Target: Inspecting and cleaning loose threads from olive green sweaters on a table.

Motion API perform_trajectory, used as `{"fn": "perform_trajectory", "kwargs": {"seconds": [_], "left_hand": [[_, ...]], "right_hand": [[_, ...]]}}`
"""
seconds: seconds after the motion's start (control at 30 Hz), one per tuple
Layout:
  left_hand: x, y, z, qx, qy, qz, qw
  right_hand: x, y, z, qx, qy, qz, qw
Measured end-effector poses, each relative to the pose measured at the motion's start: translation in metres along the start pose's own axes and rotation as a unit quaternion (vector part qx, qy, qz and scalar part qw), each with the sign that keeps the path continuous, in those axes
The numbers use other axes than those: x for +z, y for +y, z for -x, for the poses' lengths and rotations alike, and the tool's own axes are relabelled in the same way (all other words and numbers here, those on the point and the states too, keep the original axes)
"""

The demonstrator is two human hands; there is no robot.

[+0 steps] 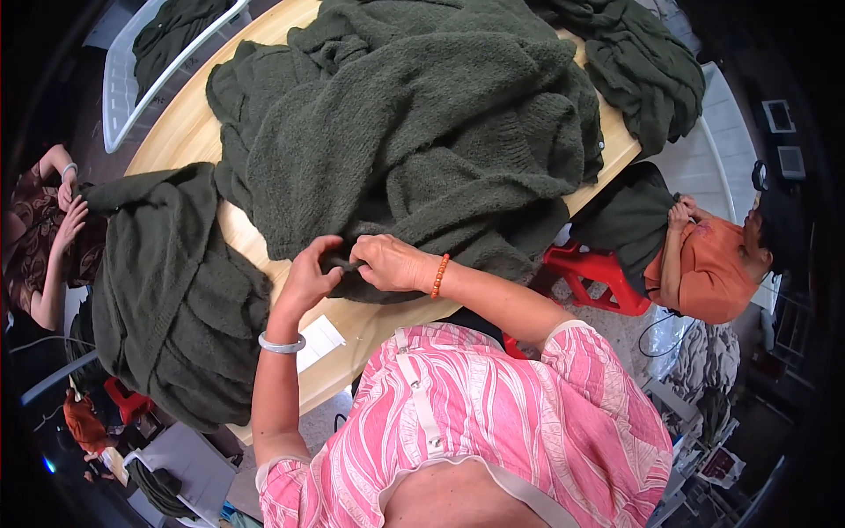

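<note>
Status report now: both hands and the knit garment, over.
Left hand and right hand both pinch edge of dark green fuzzy knit garment on round wooden table. White paper slip nearby.

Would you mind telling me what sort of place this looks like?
Probably a small garment or knitwear workshop: heaps of dark green knitted garments cover a wooden table, and other seated people handle the same knitwear.

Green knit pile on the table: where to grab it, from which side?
Probably the near edge of the knit pile, coming from the person's side. That hem lies thin over the table edge, where the left hand and right hand already pinch it; the middle is bulky, folded and too thick to pinch.
</note>
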State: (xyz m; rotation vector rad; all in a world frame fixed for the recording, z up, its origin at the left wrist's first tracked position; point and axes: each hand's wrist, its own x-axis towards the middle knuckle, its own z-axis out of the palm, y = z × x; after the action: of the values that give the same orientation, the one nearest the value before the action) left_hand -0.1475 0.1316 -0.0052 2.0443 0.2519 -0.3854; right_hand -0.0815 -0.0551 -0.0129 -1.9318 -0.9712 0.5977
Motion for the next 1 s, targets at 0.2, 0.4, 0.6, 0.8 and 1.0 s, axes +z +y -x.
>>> {"fn": "perform_trajectory", "kwargs": {"seconds": [0.2, 0.4, 0.6, 0.8, 1.0], "left_hand": [[0.009, -0.004, -0.025, 0.003, 0.153, -0.032, 0.988], [0.021, 0.002, -0.031, 0.083, 0.237, -0.22, 0.943], [0.0, 0.001, -0.019, 0.022, 0.064, 0.028, 0.997], [-0.008, 0.025, -0.021, -0.066, -0.092, 0.343, 0.933], [-0.013, 0.004, -0.01, -0.079, -0.109, 0.358, 0.924]], "right_hand": [[-0.007, -0.004, 0.001, 0.02, -0.011, -0.017, 1.0], [0.0, -0.004, 0.003, -0.002, 0.053, -0.024, 0.998], [0.003, -0.009, 0.002, -0.037, 0.102, -0.003, 0.994], [-0.009, -0.016, 0.005, -0.028, 0.209, -0.039, 0.977], [0.01, -0.002, 0.002, -0.12, 0.176, 0.092, 0.973]]}}
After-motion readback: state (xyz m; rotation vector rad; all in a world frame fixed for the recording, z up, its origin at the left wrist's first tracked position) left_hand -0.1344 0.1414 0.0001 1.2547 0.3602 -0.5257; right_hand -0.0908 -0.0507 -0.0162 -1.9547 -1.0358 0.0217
